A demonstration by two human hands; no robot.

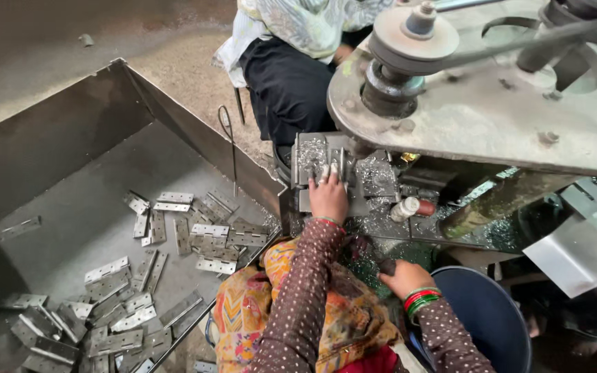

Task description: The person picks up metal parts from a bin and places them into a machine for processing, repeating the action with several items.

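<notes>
Head view showed the person seated at a drilling machine. The left hand (327, 195) lay flat, fingers extended, pressing on a metal hinge plate (316, 160) seated in the grey fixture block (374, 181) under the spindle; it was not clenched, only bearing down. The right hand (403, 276) sat nearer the body, to the right of the left one, fingers curled around a dark knob or lever end (387, 265); what exactly it gripped could not be told. Bright swarf (381, 220) covered the machine bed between the two hands. A small white bottle (405, 208) lay just right of the left hand. A belt pulley (412, 38) and grey machine head (492, 117) overhung the fixture. To the left of the left hand stood a large steel tray (57, 145) holding many loose hinges (115, 311). A blue bucket (481, 314) stood right of the right hand. Another person, in dark trousers (288, 86), sat beyond the fixture.

Judgement: the plate should be held flat and square against the fixture stops, fingertips kept clear of the spindle, and the lever fed steadily.
</notes>
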